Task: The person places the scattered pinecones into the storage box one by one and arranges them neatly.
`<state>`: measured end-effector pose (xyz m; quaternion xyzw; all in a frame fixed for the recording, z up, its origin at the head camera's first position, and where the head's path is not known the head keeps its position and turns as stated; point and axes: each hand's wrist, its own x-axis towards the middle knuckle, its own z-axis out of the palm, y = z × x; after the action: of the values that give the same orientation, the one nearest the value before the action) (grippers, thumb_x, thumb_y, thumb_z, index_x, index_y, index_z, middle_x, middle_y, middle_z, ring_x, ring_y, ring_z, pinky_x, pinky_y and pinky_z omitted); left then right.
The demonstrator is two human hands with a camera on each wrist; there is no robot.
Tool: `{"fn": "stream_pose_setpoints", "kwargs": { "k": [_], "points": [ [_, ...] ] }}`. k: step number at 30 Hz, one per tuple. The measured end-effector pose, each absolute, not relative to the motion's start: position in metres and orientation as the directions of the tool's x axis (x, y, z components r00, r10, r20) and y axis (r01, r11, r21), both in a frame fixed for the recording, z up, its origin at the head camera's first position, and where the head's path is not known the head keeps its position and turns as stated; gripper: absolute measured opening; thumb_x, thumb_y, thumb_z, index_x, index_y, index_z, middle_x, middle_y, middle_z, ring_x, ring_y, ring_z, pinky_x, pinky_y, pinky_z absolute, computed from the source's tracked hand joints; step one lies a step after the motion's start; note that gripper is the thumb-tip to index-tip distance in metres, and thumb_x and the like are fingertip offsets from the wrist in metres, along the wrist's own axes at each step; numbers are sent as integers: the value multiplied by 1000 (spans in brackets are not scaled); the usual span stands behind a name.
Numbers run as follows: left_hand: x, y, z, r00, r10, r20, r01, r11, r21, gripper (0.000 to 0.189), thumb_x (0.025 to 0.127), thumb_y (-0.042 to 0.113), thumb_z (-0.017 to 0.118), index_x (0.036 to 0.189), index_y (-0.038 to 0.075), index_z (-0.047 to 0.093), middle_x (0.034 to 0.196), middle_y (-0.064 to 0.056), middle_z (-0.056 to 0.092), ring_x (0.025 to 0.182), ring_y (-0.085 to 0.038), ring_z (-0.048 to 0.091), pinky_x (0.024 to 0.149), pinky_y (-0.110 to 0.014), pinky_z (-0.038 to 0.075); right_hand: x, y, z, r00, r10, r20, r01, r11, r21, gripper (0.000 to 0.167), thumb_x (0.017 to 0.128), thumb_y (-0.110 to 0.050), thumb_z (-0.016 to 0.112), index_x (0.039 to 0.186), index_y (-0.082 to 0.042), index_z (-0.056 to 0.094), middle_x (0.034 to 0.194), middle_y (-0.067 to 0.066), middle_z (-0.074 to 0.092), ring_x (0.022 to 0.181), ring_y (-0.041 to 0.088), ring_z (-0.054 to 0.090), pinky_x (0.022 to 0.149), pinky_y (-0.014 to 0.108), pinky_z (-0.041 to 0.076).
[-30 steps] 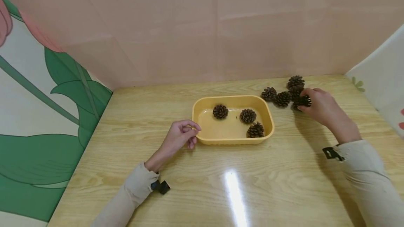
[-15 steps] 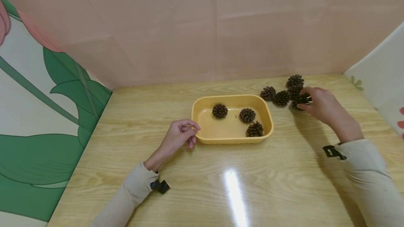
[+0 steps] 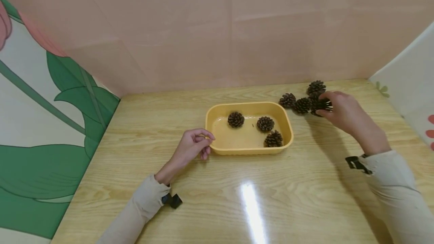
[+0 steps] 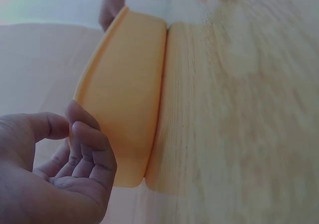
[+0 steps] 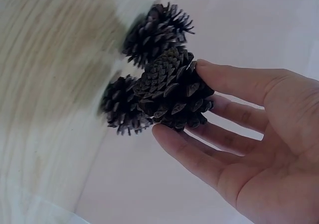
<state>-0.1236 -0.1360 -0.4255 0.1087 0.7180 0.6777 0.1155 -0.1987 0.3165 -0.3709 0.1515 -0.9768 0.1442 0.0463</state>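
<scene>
In the head view my left hand [image 3: 192,147] is at the near left corner of a yellow plastic basin [image 3: 237,150]. Its thumb and forefinger pinch the rim, as the left wrist view shows beside the basin's outer wall [image 4: 132,79]. Three pine cones lie inside, among them one pine cone [image 3: 236,119] toward the back left. At the back right, my right hand [image 3: 349,118] holds a pine cone [image 5: 174,92] between thumb and fingertips. Close behind it in the right wrist view are another pine cone [image 5: 157,32] and a lower pine cone [image 5: 119,104].
Right of the basin, a loose pine cone [image 3: 287,101] and a neighbouring pine cone [image 3: 302,105] lie on the wooden table [image 3: 210,199]. One more pine cone [image 3: 316,87] sits at the back. A pink sheet [image 3: 217,40] hangs behind the table.
My right hand and the pine cone it holds have shifted very slightly left and up. The left hand stays at the basin's rim.
</scene>
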Motion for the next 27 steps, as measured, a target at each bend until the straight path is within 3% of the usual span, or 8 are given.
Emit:
{"fn": "stream_pose_setpoints", "kwargs": {
  "k": [27],
  "points": [
    [-124, -134, -426, -954, 300, -33, -20, 45, 999, 18, 95, -2, 59, 106, -15, 63, 61, -6, 64, 46, -13, 56, 44, -23, 47, -168, 275, -339, -921, -277, 273, -356, 884, -304, 45, 94, -18, 71, 131, 1, 56, 126, 32, 57, 102, 51, 57, 83, 65, 47]
  ]
}}
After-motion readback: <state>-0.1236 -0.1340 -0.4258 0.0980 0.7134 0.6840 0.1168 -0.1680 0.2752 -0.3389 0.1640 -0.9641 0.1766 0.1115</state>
